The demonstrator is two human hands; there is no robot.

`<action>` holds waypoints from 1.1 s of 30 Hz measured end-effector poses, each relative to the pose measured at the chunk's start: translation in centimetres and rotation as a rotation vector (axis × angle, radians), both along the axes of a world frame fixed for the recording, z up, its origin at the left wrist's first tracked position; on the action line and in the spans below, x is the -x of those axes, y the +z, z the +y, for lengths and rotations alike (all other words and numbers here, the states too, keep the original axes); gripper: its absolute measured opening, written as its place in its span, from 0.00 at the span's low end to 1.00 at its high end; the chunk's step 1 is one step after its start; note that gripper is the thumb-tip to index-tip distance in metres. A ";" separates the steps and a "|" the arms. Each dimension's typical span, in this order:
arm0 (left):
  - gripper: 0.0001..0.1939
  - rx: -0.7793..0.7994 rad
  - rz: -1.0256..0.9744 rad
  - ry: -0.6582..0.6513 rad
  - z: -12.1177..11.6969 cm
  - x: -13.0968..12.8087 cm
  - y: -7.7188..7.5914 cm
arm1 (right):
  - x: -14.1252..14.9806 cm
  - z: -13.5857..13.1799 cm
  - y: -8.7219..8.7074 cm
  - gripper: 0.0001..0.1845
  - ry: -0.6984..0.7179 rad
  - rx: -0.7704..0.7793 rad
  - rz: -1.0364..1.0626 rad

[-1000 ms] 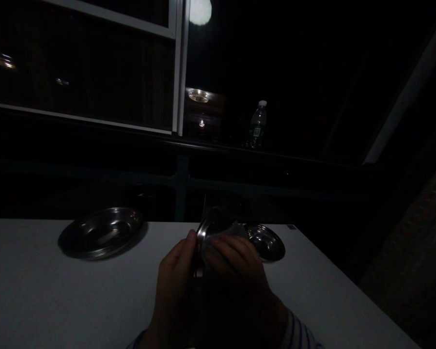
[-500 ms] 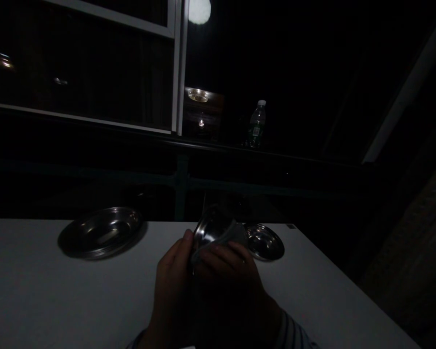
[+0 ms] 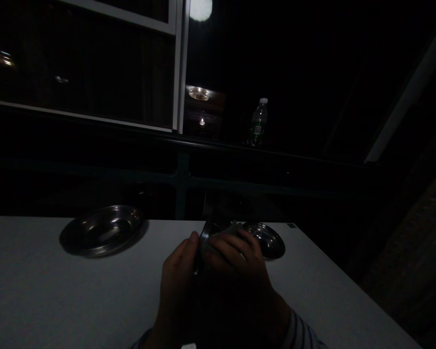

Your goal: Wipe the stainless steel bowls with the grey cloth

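The scene is very dark. My left hand (image 3: 176, 276) grips the rim of a small steel dish (image 3: 208, 231) held upright above the white table (image 3: 58, 291). My right hand (image 3: 236, 261) presses a grey cloth (image 3: 221, 240) against the dish's inner face, fingers curled over it. A second small steel dish (image 3: 267, 240) lies flat on the table just behind my right hand. A larger steel plate (image 3: 101, 235) rests on the table to the far left.
A dark ledge (image 3: 276, 157) runs behind the table, with a plastic water bottle (image 3: 257, 123) standing on it. White window frames (image 3: 178, 68) rise above, and a round light (image 3: 200, 8) glows at the top. The table's right edge falls away into darkness.
The dish has tilted more edge-on and sunk lower, so less of its shiny inside shows. My right hand with the cloth has slid up over it.
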State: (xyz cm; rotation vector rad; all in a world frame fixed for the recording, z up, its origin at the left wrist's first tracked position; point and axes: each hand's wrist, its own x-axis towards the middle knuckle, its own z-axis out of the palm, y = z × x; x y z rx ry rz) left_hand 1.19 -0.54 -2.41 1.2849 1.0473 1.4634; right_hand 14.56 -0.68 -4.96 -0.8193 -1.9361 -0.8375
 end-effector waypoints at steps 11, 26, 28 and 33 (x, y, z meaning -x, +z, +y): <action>0.11 -0.127 0.110 0.026 -0.2 0.3 -0.2 | -0.3 0.0 0.0 0.10 0.018 0.003 -0.021; 0.23 0.109 -0.033 -0.130 -0.8 -1.1 -1.7 | -2.5 0.6 1.0 0.15 -0.099 0.302 0.298; 0.22 0.120 -0.031 -0.115 -0.7 -1.0 -1.5 | -1.8 0.4 0.8 0.15 -0.058 0.262 0.247; 0.21 0.108 -0.047 -0.030 -0.3 -0.4 -0.3 | 0.7 -0.5 -0.1 0.12 0.045 0.052 0.047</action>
